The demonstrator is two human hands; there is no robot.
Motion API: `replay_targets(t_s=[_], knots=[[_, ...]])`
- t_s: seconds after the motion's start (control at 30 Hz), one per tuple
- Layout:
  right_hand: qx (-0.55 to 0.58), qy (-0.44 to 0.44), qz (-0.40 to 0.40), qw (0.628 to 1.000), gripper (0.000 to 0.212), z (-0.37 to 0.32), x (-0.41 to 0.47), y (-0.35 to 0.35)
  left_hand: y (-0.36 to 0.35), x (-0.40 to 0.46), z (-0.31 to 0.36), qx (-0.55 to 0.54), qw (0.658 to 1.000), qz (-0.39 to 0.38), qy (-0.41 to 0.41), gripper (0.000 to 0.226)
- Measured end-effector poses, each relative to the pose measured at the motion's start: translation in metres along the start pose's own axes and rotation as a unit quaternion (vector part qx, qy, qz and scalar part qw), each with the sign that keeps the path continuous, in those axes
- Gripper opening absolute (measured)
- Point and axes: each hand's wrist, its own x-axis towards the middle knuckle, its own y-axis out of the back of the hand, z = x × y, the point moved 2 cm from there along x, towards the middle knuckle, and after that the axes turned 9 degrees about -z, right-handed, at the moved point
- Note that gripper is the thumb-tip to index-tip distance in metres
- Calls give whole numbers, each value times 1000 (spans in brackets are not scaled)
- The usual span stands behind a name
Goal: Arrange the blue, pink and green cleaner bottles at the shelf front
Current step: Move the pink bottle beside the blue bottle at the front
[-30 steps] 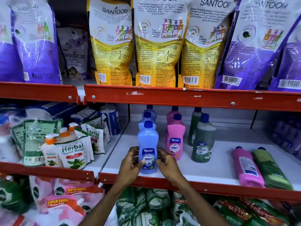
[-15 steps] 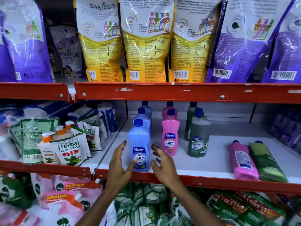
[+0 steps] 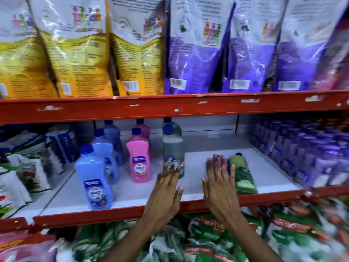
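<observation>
Red-edged white shelf (image 3: 132,191) spans the view; both hands reach in over its front rail. Above the hands, a row of yellow pouches (image 3: 79,53) and purple pouches (image 3: 190,53) stands on the upper shelf. Right of the right hand, a blurred block of purple packs (image 3: 306,154) fills the next bay. Below the wrists, green and red bags (image 3: 198,241), blurred.

Front blue bottle (image 3: 95,178) stands upright at the shelf front, well left of the left hand, two more blue ones behind it. Pink bottle (image 3: 138,157) upright, up-left of the left hand, set back from the edge, another pink behind. Green bottle (image 3: 172,150) upright just beyond the left fingertips, another behind it; touching or not, cannot tell from blur. Lying green bottle (image 3: 243,173) flat on the shelf, cap pointing away, just right of the right hand, against its fingers. Lying pink bottle (image 3: 223,161) mostly hidden under the right fingers.

Left hand (image 3: 166,193): fingers straight, close together, palm down, holding nothing. Right hand (image 3: 220,186): fingers spread, palm down over the lying pink bottle; grip not clear.

Herbal wash packs (image 3: 28,173) far left of the left hand, blurred.
</observation>
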Motion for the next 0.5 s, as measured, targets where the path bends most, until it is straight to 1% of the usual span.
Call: replay_targets(t_s=[0.07,0.13,0.17,0.2,0.23,0.27,0.33,0.43,0.5], knots=[[-22,-38,-56,997,60,25,-1,-1,-17,26,16,-55,998,-41,12,61],[-29,-60,-85,994,60,42,-4,0,-31,52,30,-128,986,-88,58,58],[-27,-63,-91,993,60,48,-5,1,-37,65,37,-173,974,-114,93,53],[-22,-61,-98,993,58,52,-5,1,-44,78,43,-214,959,-135,127,41],[-16,-57,-105,993,54,55,-5,1,-48,90,50,-246,944,-147,161,23],[-9,-54,-109,992,48,56,-4,1,-51,101,55,-280,929,-154,186,12],[2,-45,-116,992,40,59,-1,-1,-59,118,62,-352,890,-165,237,20],[32,-28,-126,991,28,60,-2,-6,-60,132,65,-408,838,-214,292,25],[83,-29,-113,990,17,61,-4,-5,-60,136,68,-478,776,-259,319,22]])
